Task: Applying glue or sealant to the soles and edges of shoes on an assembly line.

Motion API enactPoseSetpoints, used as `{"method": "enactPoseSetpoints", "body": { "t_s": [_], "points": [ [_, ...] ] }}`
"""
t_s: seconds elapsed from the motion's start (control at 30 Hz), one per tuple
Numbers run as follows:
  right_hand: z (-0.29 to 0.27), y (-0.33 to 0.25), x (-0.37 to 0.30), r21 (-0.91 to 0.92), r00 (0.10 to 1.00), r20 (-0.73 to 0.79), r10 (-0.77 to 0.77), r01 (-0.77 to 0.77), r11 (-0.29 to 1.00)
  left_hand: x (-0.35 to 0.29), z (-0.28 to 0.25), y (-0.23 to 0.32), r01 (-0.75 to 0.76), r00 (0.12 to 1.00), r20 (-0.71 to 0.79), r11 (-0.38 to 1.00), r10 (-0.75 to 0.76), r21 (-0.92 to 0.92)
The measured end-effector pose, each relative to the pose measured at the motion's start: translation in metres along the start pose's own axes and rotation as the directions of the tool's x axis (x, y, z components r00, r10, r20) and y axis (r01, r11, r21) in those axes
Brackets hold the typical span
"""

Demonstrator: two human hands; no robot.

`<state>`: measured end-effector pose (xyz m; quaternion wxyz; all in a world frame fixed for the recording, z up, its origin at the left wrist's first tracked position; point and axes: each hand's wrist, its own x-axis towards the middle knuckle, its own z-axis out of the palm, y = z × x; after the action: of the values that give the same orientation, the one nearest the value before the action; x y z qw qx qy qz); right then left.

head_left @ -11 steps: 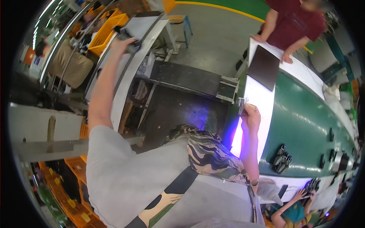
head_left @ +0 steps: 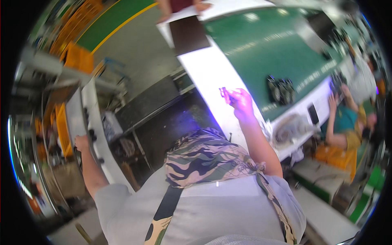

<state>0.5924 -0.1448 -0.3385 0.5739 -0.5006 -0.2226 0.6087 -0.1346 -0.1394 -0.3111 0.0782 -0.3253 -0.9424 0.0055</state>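
Note:
Lit by violet light, my right hand (head_left: pixel 241 104) is closed on a small metal part (head_left: pixel 223 94), its end sticking out past my fingertips. It is held above the white table edge (head_left: pixel 208 73), beside the green belt (head_left: pixel 245 53). My left arm reaches far to the left, where my left hand (head_left: pixel 82 143) is at a grey surface (head_left: pixel 76 118) with a raised edge. Several small dark parts (head_left: pixel 91 134) sit along that edge, close to my fingers. Blur and distance hide whether my left hand grips anything.
A dark flat panel (head_left: pixel 188 34) lies on the white table by another person's hands (head_left: pixel 202 7). Black wheel-like parts (head_left: pixel 281 90) stand on the belt. At right, a person in a teal top (head_left: pixel 341 124) handles dark parts. Orange crates (head_left: pixel 77 58) stand far left.
The view has swung toward the right. My left hand, earlier around a black part, now sits nearer along the left bench. My right hand still holds the small metal part, now over the white table.

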Motion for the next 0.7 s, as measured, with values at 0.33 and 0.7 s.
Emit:
{"method": "enactPoseSetpoints", "body": {
  "t_s": [0.33,0.7],
  "points": [
    [-0.146,-0.001,-0.089,0.284,0.888,-0.457,0.052,0.091,0.955,-0.358,0.03,0.425,-0.027,0.148,0.525,0.534,0.838,-0.845],
    [-0.201,0.026,-0.228,0.303,0.466,-0.884,0.031,0.521,0.798,-0.67,0.053,0.664,-0.032,-0.228,0.798,0.815,0.557,-0.578]
  ]
}}
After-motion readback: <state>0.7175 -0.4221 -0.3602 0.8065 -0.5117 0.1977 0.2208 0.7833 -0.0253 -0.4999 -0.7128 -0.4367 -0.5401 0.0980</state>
